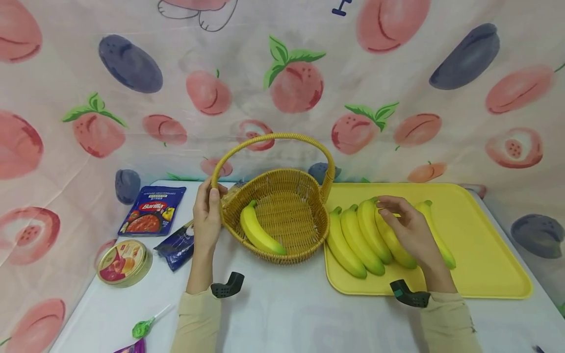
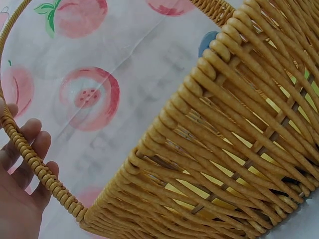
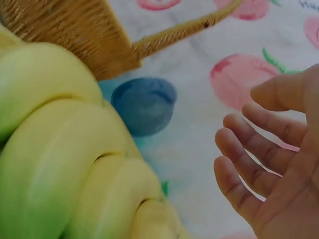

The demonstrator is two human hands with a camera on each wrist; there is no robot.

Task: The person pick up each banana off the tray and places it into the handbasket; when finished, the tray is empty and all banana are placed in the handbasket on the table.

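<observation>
A yellow wicker basket (image 1: pixel 289 211) with a tall arched handle stands in the middle, one banana (image 1: pixel 260 230) lying along its left inside. My left hand (image 1: pixel 207 213) holds the left side of the handle (image 2: pixel 37 167), its fingers around the woven bar. On the yellow tray (image 1: pixel 490 245) to the right, several bananas (image 1: pixel 346 242) lie side by side. My right hand (image 1: pixel 408 228) hovers above them in the head view, hiding part of the group. The right wrist view shows that hand (image 3: pixel 271 159) with fingers apart and nothing between them, beside the bananas (image 3: pixel 65 149).
Left of the basket lie a blue Barilla pouch (image 1: pixel 152 211), a dark blue packet (image 1: pixel 176 247) and a round tin (image 1: pixel 123 263). A green lollipop (image 1: pixel 142 328) and a purple wrapper (image 1: pixel 132 348) are at the front left. A fruit-print cloth (image 1: pixel 282 122) hangs behind the table.
</observation>
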